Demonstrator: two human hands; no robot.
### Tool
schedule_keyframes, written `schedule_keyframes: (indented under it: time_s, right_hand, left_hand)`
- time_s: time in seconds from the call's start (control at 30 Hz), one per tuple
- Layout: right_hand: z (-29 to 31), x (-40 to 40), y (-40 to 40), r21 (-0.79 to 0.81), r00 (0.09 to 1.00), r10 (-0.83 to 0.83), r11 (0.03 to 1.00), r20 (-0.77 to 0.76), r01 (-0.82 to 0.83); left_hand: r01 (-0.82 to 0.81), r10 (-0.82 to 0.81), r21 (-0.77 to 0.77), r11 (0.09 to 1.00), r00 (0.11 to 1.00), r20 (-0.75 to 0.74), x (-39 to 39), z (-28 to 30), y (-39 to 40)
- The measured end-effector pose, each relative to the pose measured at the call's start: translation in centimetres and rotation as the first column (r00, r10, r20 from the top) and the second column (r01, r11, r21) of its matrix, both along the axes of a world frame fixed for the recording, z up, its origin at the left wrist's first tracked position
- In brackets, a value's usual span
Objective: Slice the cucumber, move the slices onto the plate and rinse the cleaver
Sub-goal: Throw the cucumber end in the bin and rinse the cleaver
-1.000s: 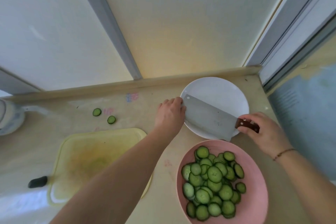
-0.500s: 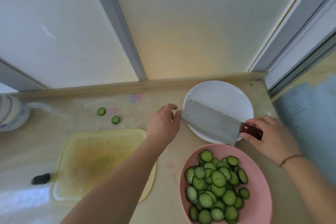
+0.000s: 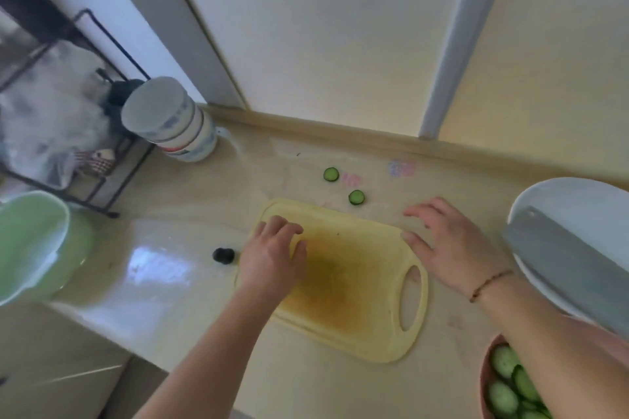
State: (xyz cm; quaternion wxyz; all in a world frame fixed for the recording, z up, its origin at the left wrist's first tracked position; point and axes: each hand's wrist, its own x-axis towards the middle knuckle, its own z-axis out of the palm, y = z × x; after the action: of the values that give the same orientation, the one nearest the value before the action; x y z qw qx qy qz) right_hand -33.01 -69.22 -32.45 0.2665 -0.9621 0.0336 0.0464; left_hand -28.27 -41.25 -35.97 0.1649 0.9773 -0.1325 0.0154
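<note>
We keep both hands, left (image 3: 272, 257) and right (image 3: 449, 245), spread empty at the cutting board (image 3: 343, 282); cleaver (image 3: 558, 258) right of it looks heavy, wet: grab handle.

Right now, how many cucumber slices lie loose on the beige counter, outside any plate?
2. One round green cucumber slice lies near the back ledge; the other sits just beyond the yellow plastic cutting board. Arms may hide more.

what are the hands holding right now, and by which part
Nothing is held. The left hand rests on the far left corner of the cutting board; the right hand hovers open by its right edge. The cleaver lies on the white plate.
</note>
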Motion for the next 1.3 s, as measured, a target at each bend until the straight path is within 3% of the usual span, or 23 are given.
schedule_keyframes:
  time_s: [0.07, 0.2, 0.4, 0.57, 0.9, 1.0, 1.07, 1.13, 1.17, 1.23, 1.3]
  right_hand:
    - [-1.1, 3.4, 3.4, 0.009, 0.994, 0.083, 0.997, -0.076, -0.083]
    - [-3.7, 8.8, 7.2, -0.079, 0.986, 0.058, 0.994, -0.156, -0.071]
    - [-4.5, 11.9, 8.6, -0.210, 0.981, 0.064, 0.972, -0.184, -0.103]
    - [-3.0, 15.5, 9.9, -0.117, 0.986, -0.050, 0.993, -0.161, 0.031]
    - [-4.9, 18.1, 11.8, -0.226, 0.981, -0.017, 0.974, -0.191, -0.027]
    - [-4.5, 18.5, 11.7, -0.238, 0.966, -0.034, 0.971, -0.258, -0.029]
    - [-3.5, 18.0, 11.8, -0.189, 0.948, -0.077, 0.982, -0.310, 0.019]
    - [-2.0, 16.5, 12.4, -0.020, 0.932, -0.094, 0.995, -0.351, 0.093]
    - [-1.1, 15.5, 13.1, 0.102, 0.924, -0.076, 0.987, -0.374, 0.123]
    - [0.5, 13.0, 15.1, 0.316, 0.911, 0.010, 0.939, -0.412, 0.133]
    - [1.3, 10.7, 17.0, 0.412, 0.905, 0.093, 0.906, -0.415, 0.096]
  left_hand:
    - [-0.085, 0.081, 0.066, 0.994, 0.994, 0.071, 0.3, -0.8, 4.8]
    - [-0.153, 0.143, 0.104, 0.983, 0.985, 0.093, 0.6, -1.9, 11.3]
    - [-0.063, 0.067, -0.099, 0.993, 0.997, 0.040, 2.1, -3.5, 15.9]
    - [-0.079, 0.074, -0.180, 0.980, 0.997, -0.037, 3.4, -3.2, 17.1]
    - [-0.280, 0.206, -0.409, 0.868, 0.954, -0.217, 4.2, -2.6, 16.3]
    - [-0.433, 0.264, -0.555, 0.710, 0.895, -0.360, 4.2, -1.6, 14.5]
    - [-0.610, 0.244, -0.640, 0.467, 0.785, -0.569, 4.4, -0.7, 12.5]
    - [-0.764, 0.092, -0.615, 0.194, 0.638, -0.764, 4.4, 0.1, 10.2]
    - [-0.817, 0.011, -0.567, 0.105, 0.571, -0.821, 4.3, 0.4, 9.1]
    - [-0.889, -0.136, -0.458, 0.020, 0.452, -0.882, 4.1, 0.8, 6.9]
    - [-0.921, -0.286, -0.390, 0.015, 0.369, -0.884, 3.6, 1.0, 5.1]
